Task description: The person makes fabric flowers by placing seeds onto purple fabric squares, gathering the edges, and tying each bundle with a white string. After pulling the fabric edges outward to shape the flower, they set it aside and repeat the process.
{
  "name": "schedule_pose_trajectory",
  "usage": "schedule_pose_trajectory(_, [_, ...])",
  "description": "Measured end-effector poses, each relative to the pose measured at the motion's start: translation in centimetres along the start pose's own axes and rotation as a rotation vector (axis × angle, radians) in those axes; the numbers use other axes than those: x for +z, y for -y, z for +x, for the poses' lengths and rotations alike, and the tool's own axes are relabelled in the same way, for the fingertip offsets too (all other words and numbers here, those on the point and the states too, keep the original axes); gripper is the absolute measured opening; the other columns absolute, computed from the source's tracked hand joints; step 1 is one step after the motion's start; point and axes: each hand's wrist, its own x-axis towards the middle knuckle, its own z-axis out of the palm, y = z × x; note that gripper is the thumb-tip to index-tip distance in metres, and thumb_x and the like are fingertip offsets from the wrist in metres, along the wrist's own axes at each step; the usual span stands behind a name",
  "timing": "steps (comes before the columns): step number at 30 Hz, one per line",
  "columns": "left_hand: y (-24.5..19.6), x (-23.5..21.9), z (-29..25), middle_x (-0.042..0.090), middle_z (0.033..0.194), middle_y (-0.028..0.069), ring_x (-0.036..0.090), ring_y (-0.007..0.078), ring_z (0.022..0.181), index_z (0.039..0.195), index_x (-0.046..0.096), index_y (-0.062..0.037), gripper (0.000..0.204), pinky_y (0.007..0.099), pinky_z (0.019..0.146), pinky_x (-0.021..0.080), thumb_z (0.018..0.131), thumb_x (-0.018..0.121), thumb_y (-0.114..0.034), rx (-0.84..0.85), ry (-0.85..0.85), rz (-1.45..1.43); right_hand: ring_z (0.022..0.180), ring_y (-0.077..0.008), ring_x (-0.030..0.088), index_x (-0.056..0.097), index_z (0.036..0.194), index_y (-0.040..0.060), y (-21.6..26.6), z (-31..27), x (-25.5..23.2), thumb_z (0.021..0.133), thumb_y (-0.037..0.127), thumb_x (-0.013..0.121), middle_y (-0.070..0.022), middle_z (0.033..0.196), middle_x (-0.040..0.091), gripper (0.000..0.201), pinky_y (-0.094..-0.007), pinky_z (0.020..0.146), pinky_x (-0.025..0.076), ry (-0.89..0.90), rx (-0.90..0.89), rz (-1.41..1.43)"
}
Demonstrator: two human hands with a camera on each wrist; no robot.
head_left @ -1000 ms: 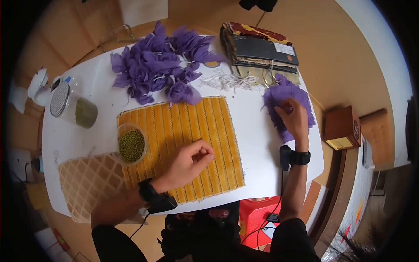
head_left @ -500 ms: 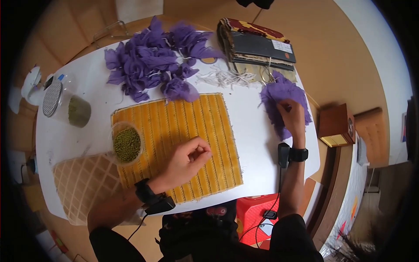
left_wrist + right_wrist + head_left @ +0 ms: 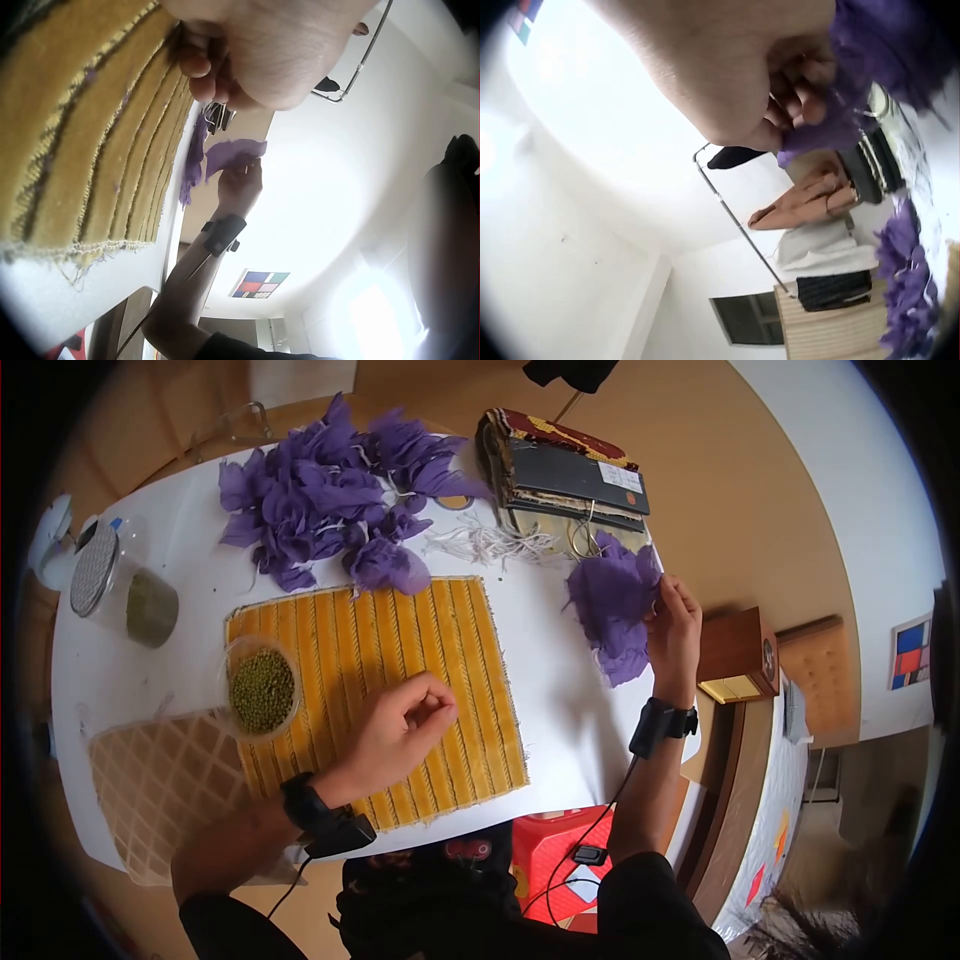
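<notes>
My right hand pinches the edge of a thin purple cloth piece, lifted off the purple cloth pile at the table's right side. In the left wrist view that purple cloth piece spreads sideways from the fingertips. The right wrist view has the fingers curled against it. My left hand hangs loosely curled over the yellow striped cloth, with nothing visible in its fingers. At that cloth's left edge stands a clear tub of green beans.
Purple fabric flowers crowd the back left. White strings, scissors and a dark folder lie at the back right. A clear jar and a tan lattice cloth are at left. A red stool sits below.
My right hand has moved from the top of the purple pile to its right edge, drawing a cloth piece up. My left hand keeps its pose. The head view has shifted rightward.
</notes>
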Motion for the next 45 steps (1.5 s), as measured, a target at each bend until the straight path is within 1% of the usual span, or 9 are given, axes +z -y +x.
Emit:
schedule_pose_trajectory(4, [-0.6, -0.3, 0.0, 0.057, 0.083, -0.0008, 0.050, 0.0020, 0.073, 0.098, 0.056, -0.0023, 0.010, 0.0187, 0.059, 0.039, 0.095, 0.057, -0.012, -0.012, -0.052, -0.152, 0.079, -0.0156, 0.062, 0.063, 0.099, 0.0031, 3.1, -1.6, 4.0, 0.091, 0.015, 0.062, -0.0017, 0.089, 0.065, 0.015, -0.0282, 0.072, 0.050, 0.309, 0.054, 0.246])
schedule_pose_trajectory(12, [-1.9, -1.3, 0.1, 0.054, 0.124, 0.0097, 0.053, 0.0181, 0.113, 0.134, 0.042, -0.0032, 0.047, 0.0310, 0.077, 0.048, 0.101, 0.037, -0.037, -0.001, -0.039, -0.321, 0.093, -0.0213, 0.061, 0.055, 0.121, -0.0008, 3.3, -5.1, 8.4, 0.093, 0.014, 0.051, -0.0130, 0.106, 0.062, 0.032, -0.0319, 0.084, 0.050, 0.390, 0.133, 0.217])
schedule_pose_trajectory(20, [-0.1, -1.9, 1.0, 0.050, 0.134, 0.0101, 0.048, 0.0180, 0.122, 0.138, 0.038, -0.0042, 0.050, 0.0365, 0.094, 0.041, 0.101, 0.035, -0.038, 0.021, 0.028, -0.659, 0.087, -0.0206, 0.060, 0.056, 0.116, -0.0036, 3.3, -5.0, 12.5, 0.093, 0.013, 0.050, -0.0110, 0.100, 0.062, 0.029, -0.0324, 0.079, 0.050, 0.499, 0.428, 0.537])
schedule_pose_trajectory(22, [0.3, -2.2, 1.2, 0.051, 0.133, 0.0098, 0.048, 0.0177, 0.121, 0.138, 0.039, -0.0044, 0.049, 0.0366, 0.097, 0.039, 0.101, 0.035, -0.038, 0.040, 0.068, -0.745, 0.086, -0.0163, 0.059, 0.057, 0.111, -0.0026, 3.9, -4.6, 13.1, 0.094, 0.012, 0.050, -0.0094, 0.098, 0.062, 0.024, -0.0285, 0.076, 0.048, 0.720, 0.367, 0.412])
schedule_pose_trajectory(25, [0.2, -2.3, 1.3, 0.052, 0.130, 0.0078, 0.049, 0.0159, 0.118, 0.134, 0.043, -0.0042, 0.048, 0.0345, 0.097, 0.039, 0.102, 0.035, -0.039, 0.003, 0.035, -0.775, 0.082, -0.0118, 0.057, 0.057, 0.103, -0.0004, 4.8, -4.1, 13.7, 0.096, 0.012, 0.047, -0.0065, 0.095, 0.062, 0.017, -0.0248, 0.074, 0.045, 0.552, 0.030, -0.020])
schedule_pose_trajectory(33, [0.5, -3.0, 1.3, 0.062, 0.105, 0.0113, 0.060, 0.0201, 0.098, 0.123, 0.050, -0.0023, 0.045, 0.0327, 0.080, 0.044, 0.099, 0.041, -0.040, -0.050, 0.041, -0.751, 0.078, -0.0078, 0.054, 0.055, 0.094, -0.0019, 7.5, -3.2, 13.2, 0.099, 0.011, 0.045, -0.0022, 0.088, 0.059, 0.017, -0.0220, 0.071, 0.043, 0.455, -0.189, -0.149])
schedule_pose_trajectory(37, [0.6, -2.9, 1.2, 0.061, 0.110, 0.0123, 0.059, 0.0212, 0.102, 0.123, 0.050, -0.0021, 0.046, 0.0325, 0.082, 0.045, 0.099, 0.040, -0.039, -0.051, 0.025, -0.733, 0.076, -0.0075, 0.054, 0.056, 0.093, -0.0010, 7.9, -5.3, 15.1, 0.097, 0.009, 0.047, -0.0026, 0.089, 0.059, 0.015, -0.0214, 0.069, 0.042, 0.512, -0.113, -0.132])
schedule_pose_trajectory(43, [-0.3, -2.6, 1.2, 0.060, 0.114, 0.0095, 0.059, 0.0201, 0.104, 0.125, 0.051, -0.0047, 0.045, 0.0375, 0.090, 0.046, 0.100, 0.038, -0.040, -0.055, -0.077, -0.986, 0.080, -0.0118, 0.060, 0.059, 0.099, -0.0013, 4.2, -8.9, 19.7, 0.094, 0.007, 0.055, -0.0056, 0.090, 0.063, 0.011, -0.0263, 0.069, 0.048, 1.028, -0.005, -0.553])
schedule_pose_trajectory(45, [-0.2, -3.1, 1.2, 0.061, 0.114, 0.0098, 0.059, 0.0217, 0.105, 0.125, 0.051, -0.0066, 0.046, 0.0406, 0.093, 0.047, 0.100, 0.038, -0.043, -0.117, 0.076, -1.126, 0.080, -0.0126, 0.061, 0.060, 0.106, -0.0017, 3.5, -8.6, 20.1, 0.094, 0.008, 0.056, -0.0079, 0.094, 0.065, 0.016, -0.0267, 0.069, 0.049, 1.120, -0.058, -0.543])
